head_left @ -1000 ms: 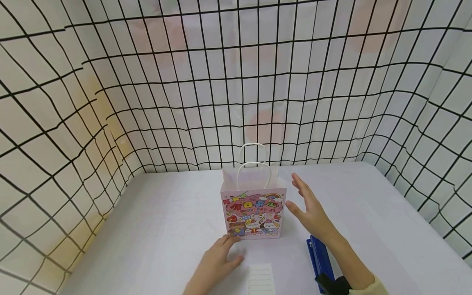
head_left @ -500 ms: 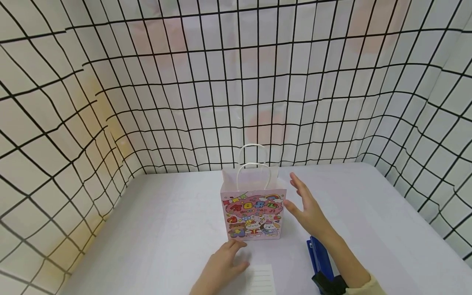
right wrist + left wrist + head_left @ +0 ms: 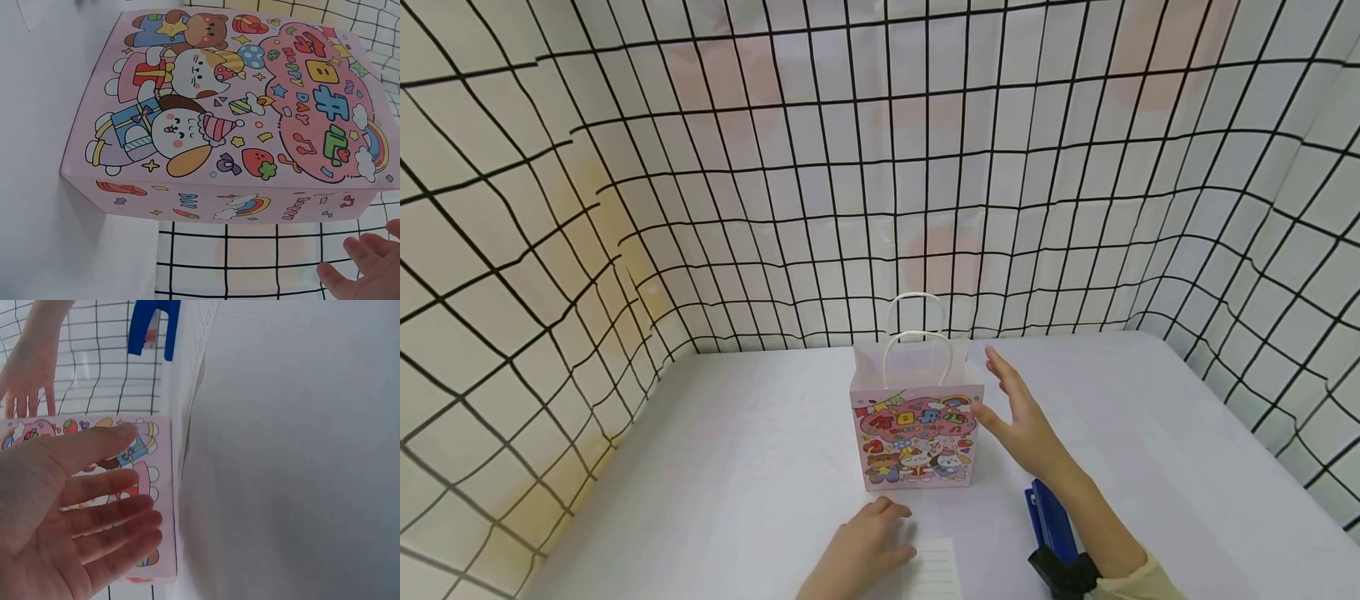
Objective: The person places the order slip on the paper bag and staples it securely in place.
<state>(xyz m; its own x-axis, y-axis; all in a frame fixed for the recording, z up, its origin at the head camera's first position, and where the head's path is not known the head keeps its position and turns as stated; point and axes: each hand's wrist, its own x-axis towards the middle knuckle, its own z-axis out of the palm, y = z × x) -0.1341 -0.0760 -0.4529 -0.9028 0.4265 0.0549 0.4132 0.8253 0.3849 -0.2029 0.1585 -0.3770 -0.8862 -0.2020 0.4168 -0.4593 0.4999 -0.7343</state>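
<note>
A pink paper gift bag (image 3: 917, 437) with white handles and cartoon animals stands upright in the middle of the white table. My left hand (image 3: 867, 546) is in front of its lower edge, fingers relaxed and holding nothing, the thumb tip at the edge of a lined white paper (image 3: 931, 571). At the bag's right side my right hand (image 3: 1026, 429) is raised with fingers extended, the thumb overlapping the bag's edge in the head view. In the right wrist view, the bag's printed front (image 3: 250, 100) fills the middle, with fingertips (image 3: 359, 253) apart from its side.
A blue stapler (image 3: 1051, 521) lies on the table beside my right forearm, partly hidden by a black wrist strap (image 3: 1063, 571). Black grid netting (image 3: 925, 183) over white sheeting encloses the table (image 3: 737, 433) at the back and both sides.
My left hand has shifted right and slightly towards me, away from the bag's lower left corner to the paper's edge. My right hand has drifted slightly left. The bag stays in place.
</note>
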